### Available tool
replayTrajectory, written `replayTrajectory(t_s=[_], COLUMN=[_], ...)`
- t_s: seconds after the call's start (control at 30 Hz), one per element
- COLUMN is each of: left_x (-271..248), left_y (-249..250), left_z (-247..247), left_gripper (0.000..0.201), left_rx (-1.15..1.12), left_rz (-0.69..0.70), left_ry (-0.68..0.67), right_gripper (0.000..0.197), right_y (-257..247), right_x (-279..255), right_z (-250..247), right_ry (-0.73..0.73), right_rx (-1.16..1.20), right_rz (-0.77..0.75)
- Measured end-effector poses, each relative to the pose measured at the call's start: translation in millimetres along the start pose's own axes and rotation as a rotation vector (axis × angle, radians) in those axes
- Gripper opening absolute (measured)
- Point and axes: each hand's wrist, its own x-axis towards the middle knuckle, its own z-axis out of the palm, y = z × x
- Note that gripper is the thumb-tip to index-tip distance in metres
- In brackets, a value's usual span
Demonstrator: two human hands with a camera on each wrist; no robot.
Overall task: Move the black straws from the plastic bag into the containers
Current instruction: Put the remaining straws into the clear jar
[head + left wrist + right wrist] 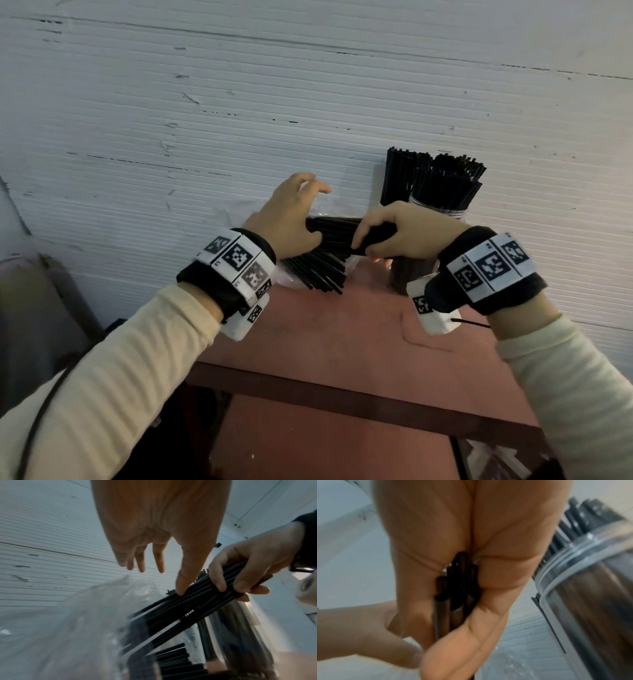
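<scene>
We have a bundle of straws (337,236) half out of the bag (291,274), lying crosswise just left of the containers (442,202), which stand against the wall (239,102) at the back of the tabletop (342,329). More straws (318,270) fan loose from the bag's mouth, just below the bundle and toward us. Our right hand (404,233) has fingers and thumb curled tight round the bundle's end nearest the containers; the right wrist view shows the straw ends bunched in the palm. Our left hand (291,219) is mostly spread, fingers straight and lifted over the bag, with only the thumb pressing down on the bundle, as the left wrist view shows. The containers already bristle with upright straws, so they look nearly full. From here the risks are plain, we judge: the bag is slippery and barely held, so pulling the bundle toward the containers may drag the bag along and spill the fanned straws off the tabletop edge. The grip sits at one end, so the far ends may splay and snag on the packed containers, perhaps tipping one over.
</scene>
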Motion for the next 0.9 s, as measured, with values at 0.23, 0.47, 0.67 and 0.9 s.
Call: replayTrajectory(t_s=[0.23,0.47,0.67,0.9], left_x=[12.6,17.0,16.5,14.1], left_y=[47.5,82.1,110.9,95.0], left_z=[28.6,39.1,59.4,98.8], left_gripper=[0.072,0.022,0.019,0.045], left_rx=[-0.02,-0.34,-0.731,-0.866], left_rz=[0.167,0.039,-0.084,-0.304], left_ry=[-0.189,-0.009,-0.124,-0.339], right_gripper=[0.025,0.037,0.037,0.027], right_y=[-16.6,-22.4,-24.7,1.2], right_x=[-46.4,-85.1,-70.8,-47.9], right_z=[-23.2,-52.6,-47.8,-7.4], right_ry=[-0.02,0.216,0.672,0.496], right_rx=[-0.023,0.031,-0.071,-0.333], right_rz=[-0.032,-0.09,-0.279,-0.2])
